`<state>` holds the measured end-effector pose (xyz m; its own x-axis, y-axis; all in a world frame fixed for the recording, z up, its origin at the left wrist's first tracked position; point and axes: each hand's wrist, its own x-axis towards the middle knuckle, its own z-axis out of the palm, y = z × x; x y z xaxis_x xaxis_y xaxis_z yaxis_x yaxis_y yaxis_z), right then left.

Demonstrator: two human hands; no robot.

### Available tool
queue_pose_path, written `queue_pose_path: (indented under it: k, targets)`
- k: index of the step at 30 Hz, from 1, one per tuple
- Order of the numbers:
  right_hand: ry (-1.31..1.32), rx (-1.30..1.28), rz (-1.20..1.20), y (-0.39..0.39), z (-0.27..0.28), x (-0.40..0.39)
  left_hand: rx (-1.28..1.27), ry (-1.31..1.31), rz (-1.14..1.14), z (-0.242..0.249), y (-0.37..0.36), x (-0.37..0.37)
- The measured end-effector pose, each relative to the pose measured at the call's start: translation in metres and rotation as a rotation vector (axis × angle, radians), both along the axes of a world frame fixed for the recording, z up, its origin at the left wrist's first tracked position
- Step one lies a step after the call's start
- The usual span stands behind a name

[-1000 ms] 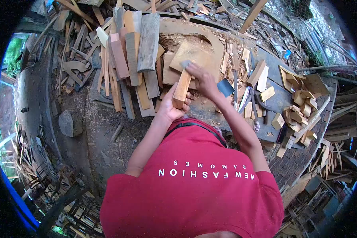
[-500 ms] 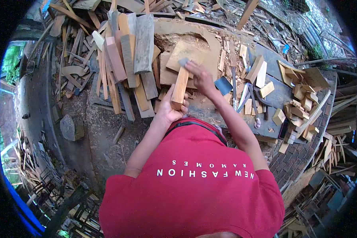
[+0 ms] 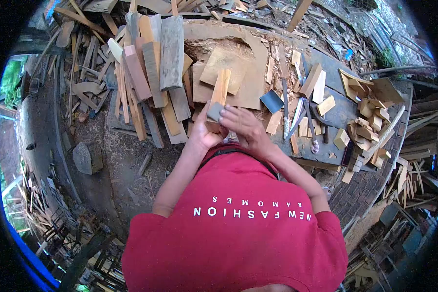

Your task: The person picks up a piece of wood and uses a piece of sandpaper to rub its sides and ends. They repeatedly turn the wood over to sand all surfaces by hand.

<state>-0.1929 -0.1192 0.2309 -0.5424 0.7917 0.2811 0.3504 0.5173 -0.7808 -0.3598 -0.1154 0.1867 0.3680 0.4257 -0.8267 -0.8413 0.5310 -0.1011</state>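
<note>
A squared wooden block [image 3: 221,86] points away from my body, its far end over a flat square board [image 3: 227,70]. My left hand [image 3: 203,134] is wrapped around its near end. On the block's near upper face lies a small grey piece of sandpaper [image 3: 215,111]. My right hand [image 3: 246,127] presses it there with closed fingers. Part of the sandpaper is hidden under those fingers. Just right of the board lies a dark blue-grey square sheet [image 3: 271,101].
Long timber offcuts [image 3: 172,53] are stacked left of the work spot. Hand tools, including a curved dark one [image 3: 321,118], lie to the right among wood chips. Further right is a heap of small cut blocks [image 3: 370,131]. A stone-like stump [image 3: 87,158] stands on the ground at left.
My right hand has drawn the sandpaper from the block's far end back to its near end, close to my left hand. My left hand still grips the block.
</note>
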Motion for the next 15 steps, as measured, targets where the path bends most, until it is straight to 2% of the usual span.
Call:
queue_pose_path:
  k: [1, 3, 4, 6, 11, 15]
  targets:
    - [0.001, 0.001, -0.001, 0.006, -0.010, 0.000, 0.001, 0.001, -0.001, -0.002, -0.002, -0.002]
    - [-0.014, 0.041, -0.104, 0.034, -0.050, 0.000, 0.156, -0.253, -0.081, -0.008, -0.005, -0.008]
    - [-0.012, 0.048, -0.099, 0.050, -0.069, 0.001, 0.190, -0.232, -0.084, -0.002, -0.005, -0.006]
    - [-0.159, 0.053, -0.240, 0.081, -0.099, 0.003, 0.207, -0.220, -0.100, -0.007, -0.006, -0.005]
    - [-0.274, 0.048, -0.236, 0.101, -0.099, -0.003, 0.142, -0.174, -0.101, 0.000, -0.004, -0.005]
    - [-0.073, -0.016, -0.060, 0.043, -0.047, -0.006, 0.203, -0.137, -0.150, -0.008, -0.007, -0.003]
